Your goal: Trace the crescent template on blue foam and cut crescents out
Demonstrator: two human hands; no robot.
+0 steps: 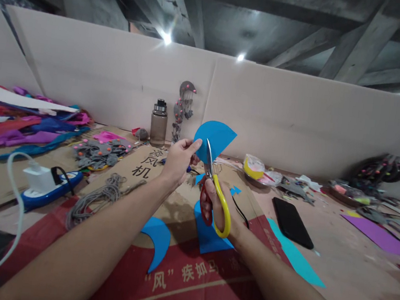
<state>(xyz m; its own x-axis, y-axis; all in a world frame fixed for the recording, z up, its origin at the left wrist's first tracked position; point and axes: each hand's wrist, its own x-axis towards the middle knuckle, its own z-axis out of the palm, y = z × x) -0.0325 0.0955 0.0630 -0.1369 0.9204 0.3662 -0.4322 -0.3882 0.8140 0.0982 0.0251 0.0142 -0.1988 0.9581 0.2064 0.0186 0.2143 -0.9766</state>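
Observation:
My left hand (179, 159) pinches the lower left edge of a blue fan-shaped paper piece (217, 140) and holds it up above the table. My right hand (217, 209) grips scissors (216, 195) with one yellow and one red handle; their blades point up into the bottom of the blue piece. Below my hands, blue offcuts lie on a red and brown cardboard sheet (186, 273): a curved one (157, 239) and a larger one (212, 235).
A black phone (293, 223) and a cyan strip (296, 257) lie to the right. A water bottle (158, 123) stands by the back wall. Grey cord (97, 196), a white charger (40, 177) with cable, and coloured sheets (18, 124) sit left. Purple sheet (381, 235) far right.

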